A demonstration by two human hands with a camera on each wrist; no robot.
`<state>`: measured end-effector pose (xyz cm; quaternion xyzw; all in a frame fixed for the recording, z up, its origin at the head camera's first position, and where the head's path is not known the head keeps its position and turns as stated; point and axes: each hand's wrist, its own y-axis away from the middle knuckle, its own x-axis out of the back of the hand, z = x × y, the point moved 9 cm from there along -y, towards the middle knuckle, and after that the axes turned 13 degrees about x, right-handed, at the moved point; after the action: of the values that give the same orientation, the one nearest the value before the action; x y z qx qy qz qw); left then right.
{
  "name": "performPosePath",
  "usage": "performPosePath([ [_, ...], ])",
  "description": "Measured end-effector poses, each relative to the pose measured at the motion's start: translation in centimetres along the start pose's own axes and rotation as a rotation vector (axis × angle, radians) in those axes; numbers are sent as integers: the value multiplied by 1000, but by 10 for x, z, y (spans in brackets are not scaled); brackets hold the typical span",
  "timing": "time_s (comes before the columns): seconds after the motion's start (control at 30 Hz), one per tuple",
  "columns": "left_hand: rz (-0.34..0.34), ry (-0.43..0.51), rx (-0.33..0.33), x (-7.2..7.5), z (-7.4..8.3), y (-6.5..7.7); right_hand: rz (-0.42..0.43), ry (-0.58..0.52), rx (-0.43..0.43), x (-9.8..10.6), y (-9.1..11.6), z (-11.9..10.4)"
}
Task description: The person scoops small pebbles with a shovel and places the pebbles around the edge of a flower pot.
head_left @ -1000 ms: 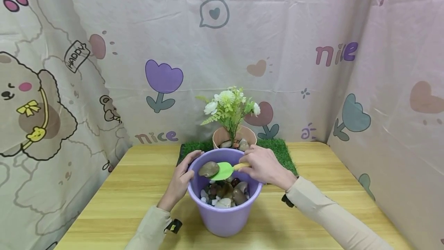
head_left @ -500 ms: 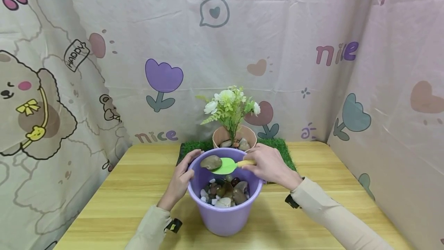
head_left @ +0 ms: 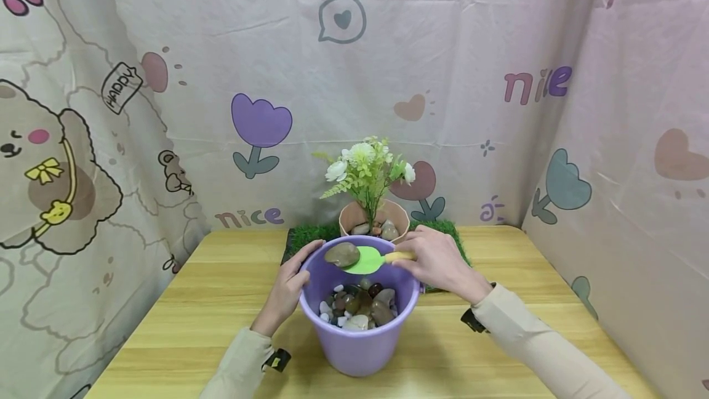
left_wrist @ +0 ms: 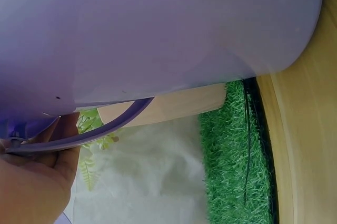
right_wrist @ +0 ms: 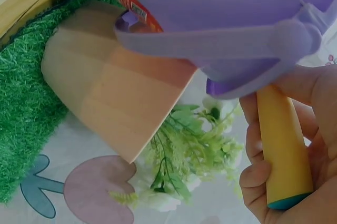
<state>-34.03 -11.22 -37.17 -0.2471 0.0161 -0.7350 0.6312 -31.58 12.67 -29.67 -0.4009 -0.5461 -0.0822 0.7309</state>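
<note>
My left hand (head_left: pixel 287 288) grips the rim of a purple bucket (head_left: pixel 359 350) at its left side; the bucket's handle (left_wrist: pixel 113 126) crosses in front of the fingers in the left wrist view. Several stones (head_left: pixel 360 310) lie inside the bucket. Curled round the yellow handle of a small green shovel (head_left: pixel 368 260), my right hand (head_left: pixel 440 263) keeps the blade above the bucket's opening. A large brown stone (head_left: pixel 342 255) rests on the blade's left end. In the right wrist view the yellow handle (right_wrist: pixel 284 150) lies within the fingers, while the bucket hides the blade.
Behind the bucket stands a peach flowerpot (head_left: pixel 348 217) with stones and white flowers (head_left: pixel 362 162) with green leaves. It stands on a green artificial grass mat (head_left: pixel 316 236). A patterned cloth (head_left: pixel 354 79) hangs behind the wooden table (head_left: pixel 216 300).
The right hand has moved slightly right and up with the shovel, and the brown stone has travelled along on the blade. My left hand has stayed on the bucket's rim.
</note>
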Motion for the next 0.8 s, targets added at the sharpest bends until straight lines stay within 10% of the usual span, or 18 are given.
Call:
performPosePath([
  [0.8, 4, -39, 39, 1, -2, 1, 69, 43, -25, 17, 14, 27],
])
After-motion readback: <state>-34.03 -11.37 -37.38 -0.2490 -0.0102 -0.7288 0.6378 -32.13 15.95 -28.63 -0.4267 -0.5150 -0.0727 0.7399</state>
